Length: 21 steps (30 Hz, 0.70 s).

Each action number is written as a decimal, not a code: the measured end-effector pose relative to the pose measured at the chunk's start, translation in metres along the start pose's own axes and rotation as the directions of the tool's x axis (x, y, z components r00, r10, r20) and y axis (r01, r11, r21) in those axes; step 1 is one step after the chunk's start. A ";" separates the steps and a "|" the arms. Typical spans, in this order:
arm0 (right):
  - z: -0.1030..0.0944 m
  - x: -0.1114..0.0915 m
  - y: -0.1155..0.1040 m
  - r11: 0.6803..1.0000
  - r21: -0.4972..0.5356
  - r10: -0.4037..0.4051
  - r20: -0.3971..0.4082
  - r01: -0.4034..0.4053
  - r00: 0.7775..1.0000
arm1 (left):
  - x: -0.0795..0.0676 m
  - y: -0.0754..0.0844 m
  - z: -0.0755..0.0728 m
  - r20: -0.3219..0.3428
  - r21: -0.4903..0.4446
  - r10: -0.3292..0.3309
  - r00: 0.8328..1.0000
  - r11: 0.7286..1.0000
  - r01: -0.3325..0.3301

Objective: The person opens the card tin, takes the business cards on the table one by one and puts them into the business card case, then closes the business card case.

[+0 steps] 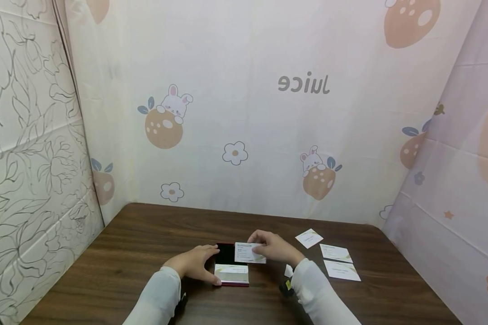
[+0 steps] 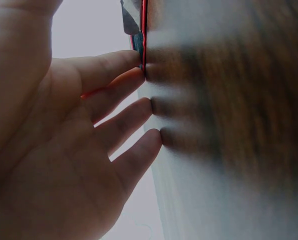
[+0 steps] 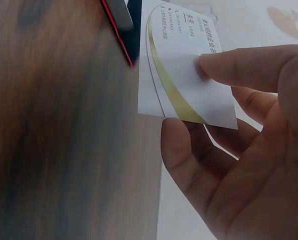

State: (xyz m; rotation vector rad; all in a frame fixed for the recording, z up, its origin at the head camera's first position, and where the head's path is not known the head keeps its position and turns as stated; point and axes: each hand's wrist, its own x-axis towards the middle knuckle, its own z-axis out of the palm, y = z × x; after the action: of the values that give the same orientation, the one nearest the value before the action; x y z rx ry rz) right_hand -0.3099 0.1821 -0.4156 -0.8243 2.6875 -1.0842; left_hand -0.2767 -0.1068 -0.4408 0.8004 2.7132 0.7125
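Your left hand is leftmost, its fingers spread and loosely extended, the tips resting on the bench and against the left edge of the red-edged card case, your thumb at its near corner. The case lies open just right of those fingers, black inside its far half, with a printed white card in its near half, beside your thumb. Next comes the gold-striped business card, raised off the bench at the case's far right corner. Your right hand pinches it by its right part, thumb and fingers closed down to the card's thickness. Well right of those fingers, three loose business cards lie flat: one farther from you, two just beside each other.
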 end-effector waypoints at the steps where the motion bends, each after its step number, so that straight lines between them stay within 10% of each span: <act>1: 0.004 0.002 -0.002 1.000 0.003 -0.004 0.005 0.004 1.000 | 0.000 0.000 0.000 0.000 0.001 -0.002 1.000 1.000 0.002; 21: 0.040 0.021 -0.020 0.999 -0.040 -0.030 0.025 0.031 0.999 | 0.004 -0.002 0.001 -0.012 0.015 -0.016 1.000 1.000 0.017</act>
State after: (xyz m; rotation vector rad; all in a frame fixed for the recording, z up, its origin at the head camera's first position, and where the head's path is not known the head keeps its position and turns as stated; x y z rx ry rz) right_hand -0.3062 0.1354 -0.4301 -0.8827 2.6933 -1.0224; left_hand -0.2804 -0.1057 -0.4425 0.7789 2.7353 0.6963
